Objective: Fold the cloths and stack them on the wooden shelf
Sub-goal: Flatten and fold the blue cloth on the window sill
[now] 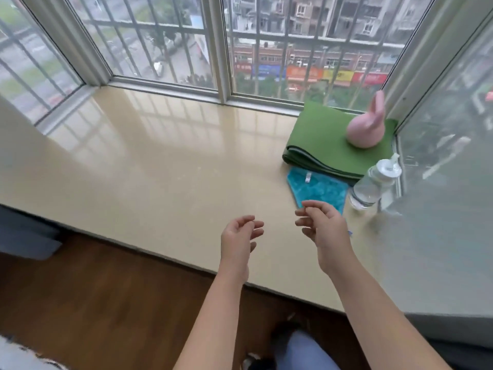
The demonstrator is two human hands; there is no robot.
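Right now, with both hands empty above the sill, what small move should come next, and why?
Probably the right hand reaches forward to pinch the blue cloth at its near corner. It lies just past those fingers; the left hand holds nothing either, and the green cloth is weighted by a pink rabbit figure.

The near corner of the blue cloth (320, 190) is hidden by the fingers of the right hand (324, 231). Whether its far edge goes under the green folded mat (320, 140) cannot be told. The small white tag (308, 178) on it cannot be read. The left arm (210, 321) and the right arm (386, 316) are cut off by the bottom edge. A fuzzy white thing (16, 353) in the bottom left corner is cut off and blurred. The shop signs (320, 74) outside are too blurred to be read.
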